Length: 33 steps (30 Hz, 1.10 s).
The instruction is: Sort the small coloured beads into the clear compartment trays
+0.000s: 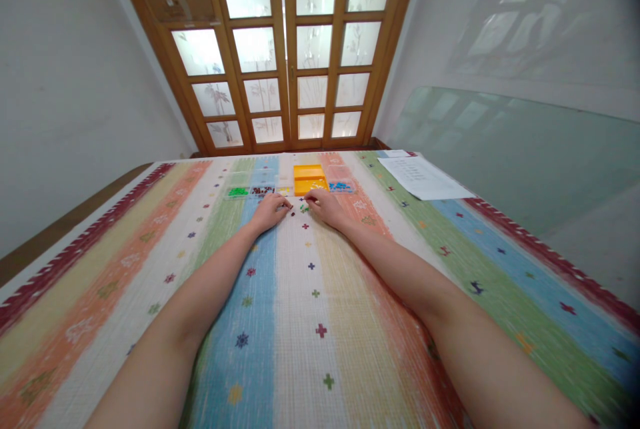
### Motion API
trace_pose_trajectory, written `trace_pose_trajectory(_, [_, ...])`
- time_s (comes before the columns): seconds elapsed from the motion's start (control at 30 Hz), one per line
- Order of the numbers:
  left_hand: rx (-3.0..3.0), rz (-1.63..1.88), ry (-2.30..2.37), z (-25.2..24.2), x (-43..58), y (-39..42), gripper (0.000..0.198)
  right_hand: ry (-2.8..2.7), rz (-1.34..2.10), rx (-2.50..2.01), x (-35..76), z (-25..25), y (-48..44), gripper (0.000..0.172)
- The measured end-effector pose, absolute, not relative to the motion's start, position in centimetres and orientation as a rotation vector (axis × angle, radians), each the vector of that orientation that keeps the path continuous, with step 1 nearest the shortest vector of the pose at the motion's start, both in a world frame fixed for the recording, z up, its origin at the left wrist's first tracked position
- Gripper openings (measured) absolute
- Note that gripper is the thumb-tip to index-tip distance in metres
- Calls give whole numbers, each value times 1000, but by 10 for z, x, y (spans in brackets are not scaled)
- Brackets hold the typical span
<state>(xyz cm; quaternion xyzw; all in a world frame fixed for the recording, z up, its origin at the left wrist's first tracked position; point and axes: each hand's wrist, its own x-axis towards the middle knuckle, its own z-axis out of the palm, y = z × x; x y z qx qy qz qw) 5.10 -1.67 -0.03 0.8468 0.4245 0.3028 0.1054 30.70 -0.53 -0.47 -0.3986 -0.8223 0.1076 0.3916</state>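
Note:
Over the middle of the table, my left hand (271,210) is closed with its fingertips pinched together; whether a small piece sits between them is too small to tell. A tiny dark piece (293,214) lies on the cloth just by those fingertips. Facing it across a narrow gap, my right hand (325,207) has its fingers curled and pressed together, their contents hidden. Tiny green bits (303,209) show on the cloth between the hands. Just beyond stands an orange-yellow tray (311,170) with some pale yellow pieces at its near end.
Clear compartments behind my hands hold small green pieces (239,192), dark red-brown pieces (263,190), and blue pieces (340,186). A printed paper sheet (423,177) lies at the far right. Striped cloth (295,322) covers the table; a glass panel (515,142) leans along the right wall.

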Motion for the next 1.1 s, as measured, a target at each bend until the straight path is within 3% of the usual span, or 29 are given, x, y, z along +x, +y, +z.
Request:
trace_pose_trajectory(0.3, [1649, 1286, 1230, -2, 47, -2, 12, -2029, 307, -1071, 309, -3, -4, 19])
trace_pose_trajectory(0.7, [875, 1776, 1372, 5, -14, 20, 23, -2037, 300, -1067, 309, 0, -6, 21])
trace_pose_trajectory(1.1, [735, 1769, 1347, 7, -37, 23, 50, -2008, 249, -1088, 311, -7, -2, 21])
